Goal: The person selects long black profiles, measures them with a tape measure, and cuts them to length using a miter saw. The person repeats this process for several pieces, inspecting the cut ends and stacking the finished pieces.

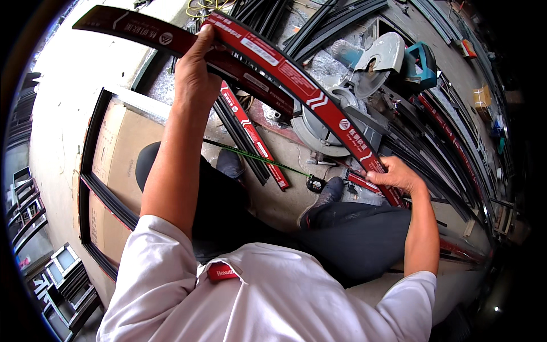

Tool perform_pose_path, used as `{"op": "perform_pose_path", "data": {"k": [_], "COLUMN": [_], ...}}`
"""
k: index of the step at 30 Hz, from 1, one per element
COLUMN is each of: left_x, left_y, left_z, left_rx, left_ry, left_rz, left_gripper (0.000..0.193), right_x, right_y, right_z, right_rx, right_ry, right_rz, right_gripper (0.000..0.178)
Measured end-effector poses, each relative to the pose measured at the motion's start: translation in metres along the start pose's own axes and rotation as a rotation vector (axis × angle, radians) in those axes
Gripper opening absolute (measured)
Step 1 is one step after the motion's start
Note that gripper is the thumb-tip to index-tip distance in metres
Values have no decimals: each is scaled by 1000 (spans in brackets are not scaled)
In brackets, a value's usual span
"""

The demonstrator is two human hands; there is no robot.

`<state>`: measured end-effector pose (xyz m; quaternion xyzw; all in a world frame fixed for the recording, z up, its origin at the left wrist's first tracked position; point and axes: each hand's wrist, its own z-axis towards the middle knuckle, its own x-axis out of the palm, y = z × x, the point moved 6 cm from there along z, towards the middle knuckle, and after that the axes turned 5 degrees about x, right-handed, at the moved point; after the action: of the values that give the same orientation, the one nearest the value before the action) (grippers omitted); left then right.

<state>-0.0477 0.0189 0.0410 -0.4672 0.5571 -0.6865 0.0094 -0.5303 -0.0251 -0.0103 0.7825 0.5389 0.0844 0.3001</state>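
Head view: I see the long red profile point(317, 101) slant far-left to near-right, left hand point(196, 73) and right hand point(400, 175) fingers grasping near its ends.

White lettering point(139, 25) and a round emblem point(165, 38) stand on the dark red strip point(102, 21) at upper left; the long red strip point(285, 69), from upper centre to lower right, carries white characters, a pale label point(261, 51) and a double chevron point(318, 101); white marks stand on the shorter red strip point(259, 142) at centre; white letters cross the red collar tag point(222, 272) at lower centre; print on the cardboard point(117, 148) at left is too small to read.
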Motion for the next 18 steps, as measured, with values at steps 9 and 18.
{"op": "perform_pose_path", "data": {"k": [9,18], "left_x": [-25,6], "left_y": [33,89], "left_z": [5,-52], "left_rx": [-156,-347], "left_ry": [-33,-18], "left_rz": [-12,-81], "left_gripper": [36,49], "right_x": [10,38], "right_y": [34,87], "right_z": [7,20], "right_rx": [-132,-448], "right_ry": [-305,-639], "right_rz": [-276,-444], "right_gripper": [36,44]}}
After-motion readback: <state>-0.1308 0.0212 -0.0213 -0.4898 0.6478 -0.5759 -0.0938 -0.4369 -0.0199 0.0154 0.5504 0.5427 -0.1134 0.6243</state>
